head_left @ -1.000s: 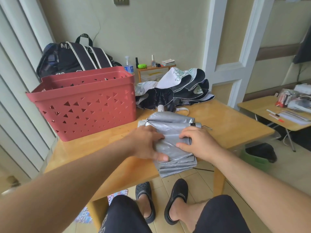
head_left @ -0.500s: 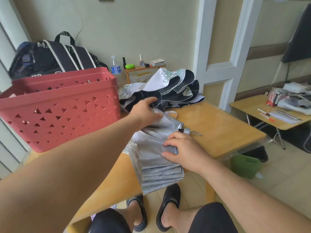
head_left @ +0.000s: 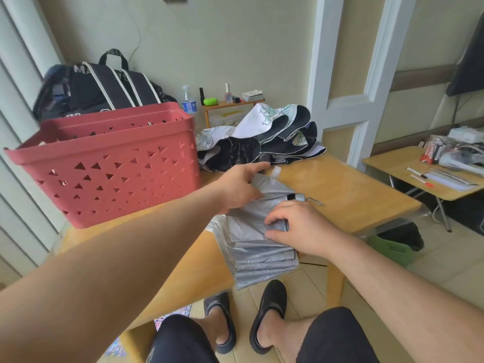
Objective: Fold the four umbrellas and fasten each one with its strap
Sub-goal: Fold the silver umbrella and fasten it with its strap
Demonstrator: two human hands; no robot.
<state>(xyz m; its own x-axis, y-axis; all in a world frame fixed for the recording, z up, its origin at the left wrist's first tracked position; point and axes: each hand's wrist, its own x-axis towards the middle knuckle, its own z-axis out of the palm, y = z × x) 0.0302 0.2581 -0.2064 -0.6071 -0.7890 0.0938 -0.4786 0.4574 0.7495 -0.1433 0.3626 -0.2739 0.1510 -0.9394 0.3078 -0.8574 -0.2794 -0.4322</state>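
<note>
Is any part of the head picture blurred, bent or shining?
Head view: left hand slightly motion-blurred; wide lens bows the white door frame; soft window glare on the table; right hand and silver umbrella fairly sharp.

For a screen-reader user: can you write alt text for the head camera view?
A person's right hand presses a pleated silver umbrella on a wooden table, while the left hand reaches to its far end beside the strap. A red basket and a black-and-white umbrella sit behind.
</note>
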